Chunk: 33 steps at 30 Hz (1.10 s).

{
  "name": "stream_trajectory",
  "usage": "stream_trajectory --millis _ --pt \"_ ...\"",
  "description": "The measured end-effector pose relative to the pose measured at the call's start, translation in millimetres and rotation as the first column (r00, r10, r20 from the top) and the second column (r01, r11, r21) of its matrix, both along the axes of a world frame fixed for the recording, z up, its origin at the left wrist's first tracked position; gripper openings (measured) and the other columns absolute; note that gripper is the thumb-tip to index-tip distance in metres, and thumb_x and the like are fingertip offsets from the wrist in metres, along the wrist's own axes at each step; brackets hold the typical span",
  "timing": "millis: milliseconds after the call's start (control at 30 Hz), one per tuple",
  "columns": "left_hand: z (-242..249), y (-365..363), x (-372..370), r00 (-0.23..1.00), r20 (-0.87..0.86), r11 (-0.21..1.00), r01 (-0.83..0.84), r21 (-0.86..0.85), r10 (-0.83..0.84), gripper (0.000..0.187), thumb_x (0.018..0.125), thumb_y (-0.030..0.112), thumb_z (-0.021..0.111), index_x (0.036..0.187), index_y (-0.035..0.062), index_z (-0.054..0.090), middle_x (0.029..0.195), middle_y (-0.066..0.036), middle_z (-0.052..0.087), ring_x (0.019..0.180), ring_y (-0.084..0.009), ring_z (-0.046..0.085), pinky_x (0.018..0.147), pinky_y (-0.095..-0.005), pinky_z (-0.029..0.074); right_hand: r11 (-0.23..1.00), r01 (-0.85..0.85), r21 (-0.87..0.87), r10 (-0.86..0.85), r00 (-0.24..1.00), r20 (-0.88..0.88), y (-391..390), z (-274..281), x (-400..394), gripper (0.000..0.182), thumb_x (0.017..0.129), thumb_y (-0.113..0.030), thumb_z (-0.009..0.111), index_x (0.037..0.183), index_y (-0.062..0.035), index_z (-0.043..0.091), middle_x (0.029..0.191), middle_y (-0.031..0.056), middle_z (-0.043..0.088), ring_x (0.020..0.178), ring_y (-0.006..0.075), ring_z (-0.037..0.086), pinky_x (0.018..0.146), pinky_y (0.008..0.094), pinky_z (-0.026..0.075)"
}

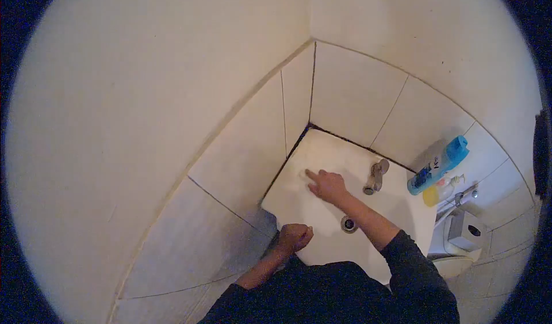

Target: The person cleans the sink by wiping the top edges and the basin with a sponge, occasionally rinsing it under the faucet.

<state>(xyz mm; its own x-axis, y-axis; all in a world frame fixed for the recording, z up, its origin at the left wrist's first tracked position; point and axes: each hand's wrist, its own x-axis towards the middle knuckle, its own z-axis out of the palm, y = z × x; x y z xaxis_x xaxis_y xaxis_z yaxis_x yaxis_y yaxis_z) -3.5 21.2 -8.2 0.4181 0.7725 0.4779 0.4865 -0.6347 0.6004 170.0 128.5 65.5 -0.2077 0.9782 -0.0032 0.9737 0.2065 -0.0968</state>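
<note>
Across the white washbasin (322,232) reaches my right hand (329,187), its index finger stretched out to a small pale spot (303,175) on the rear left ledge. The other fingers of that hand are partly curled, and nothing shows inside it. My left hand (295,237) is closed in a fist over the basin's front left edge; its palm side is hidden. Below my right forearm lies the round drain (348,224). A metal tap (376,177) stands on the back ledge, to the right of my right hand.
Tiled walls meet behind the basin, with a dark joint along its edges. At the right stand a blue bottle (440,166) and a yellow pump bottle (440,191). Beyond them is a box with a dark oval opening (464,231) above a white toilet lid (451,265).
</note>
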Motion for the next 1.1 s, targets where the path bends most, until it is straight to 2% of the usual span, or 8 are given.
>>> stream_trajectory --millis 333,433,533,700,767,867,1000,1100 --pt "-4 1 2 0.995 0.018 0.983 -0.091 -0.158 0.095 0.035 0.082 0.027 0.046 0.056 0.0036 0.048 0.054 -0.016 0.050 0.048 -0.0291 0.051 0.048 -0.0387 0.042 0.996 -0.080 0.035 0.082 0.995 -0.058 -37 -7 -17 0.040 0.081 -0.032 0.048 0.118 -0.0174 0.042 0.082 0.0163 0.058 0.068 0.0304 0.059 0.057 0.0406 0.048" --pt "-4 16 7 0.950 0.180 0.890 -0.160 -0.428 0.257 0.031 0.084 0.031 0.044 0.075 0.0013 0.049 0.067 -0.017 0.054 0.059 -0.0263 0.054 0.054 -0.0360 0.043 1.000 -0.002 0.013 0.009 0.788 -0.616 -52 -24 -4 0.038 0.081 -0.030 0.048 0.116 -0.0152 0.042 0.077 0.0134 0.056 0.071 0.0309 0.059 0.054 0.0444 0.047" --pt "10 25 25 0.868 0.374 0.638 0.088 -0.765 0.328 0.038 0.086 0.036 0.043 0.096 -0.0005 0.044 0.084 -0.018 0.055 0.071 -0.0252 0.056 0.063 -0.0350 0.045 0.838 -0.063 -0.542 -0.536 0.091 -0.839 -88 -60 0 0.045 0.085 -0.032 0.046 0.121 -0.0167 0.025 0.089 0.0151 0.054 0.072 0.0258 0.058 0.057 0.0360 0.047" --pt "27 40 36 0.917 0.307 0.388 0.195 -0.901 0.253 0.058 0.084 0.044 0.045 0.115 -0.0041 0.031 0.106 -0.022 0.049 0.088 -0.0312 0.055 0.079 -0.0375 0.043 0.834 -0.095 -0.544 -0.527 0.156 -0.835 -121 -56 -7 0.048 0.086 -0.034 0.043 0.124 -0.0149 0.020 0.115 0.0154 0.041 0.090 0.0243 0.053 0.069 0.0346 0.045" --pt "2 58 37 0.971 0.127 0.810 -0.091 -0.580 0.201 0.065 0.083 0.045 0.047 0.117 -0.0067 0.029 0.111 -0.028 0.045 0.099 -0.0377 0.050 0.085 -0.0401 0.039 0.848 -0.128 -0.515 -0.501 0.127 -0.856 -120 -67 12 0.051 0.085 -0.046 0.039 0.120 -0.0089 0.036 0.112 0.0171 0.045 0.100 0.0301 0.047 0.073 0.0449 0.045" --pt "25 96 30 0.986 -0.131 0.924 -0.142 -0.355 0.101 0.064 0.082 0.039 0.050 0.120 -0.0067 0.029 0.118 -0.030 0.038 0.109 -0.0420 0.040 0.090 -0.0434 0.036 0.937 -0.034 -0.349 -0.085 0.944 -0.319 -114 -133 42 0.066 0.081 -0.059 0.033 0.131 -0.0165 0.023 0.129 0.0234 0.031 0.116 0.0382 0.034 0.092 0.0529 0.027" --pt "46 137 24 0.771 -0.552 0.948 -0.258 0.183 0.317 0.061 0.080 0.031 0.054 0.122 -0.0051 0.029 0.116 -0.025 0.042 0.107 -0.0396 0.042 0.088 -0.0432 0.038 0.809 0.067 -0.584 -0.135 0.988 -0.074 -123 -127 25 0.074 0.078 -0.063 0.034 0.135 -0.0192 0.013 0.138 0.0237 0.008 0.127 0.0408 0.008 0.097 0.0579 0.015" --pt "63 145 22 0.810 -0.541 0.957 -0.289 -0.032 0.226 0.058 0.079 0.028 0.055 0.123 -0.0016 0.032 0.110 -0.019 0.046 0.102 -0.0358 0.046 0.085 -0.0411 0.041 0.777 0.047 -0.627 -0.177 0.973 -0.147 -123 -144 24 0.079 0.077 -0.065 0.033 0.136 -0.0199 0.007 0.136 0.0276 -0.008 0.124 0.0462 -0.010 0.097 0.0597 0.002"
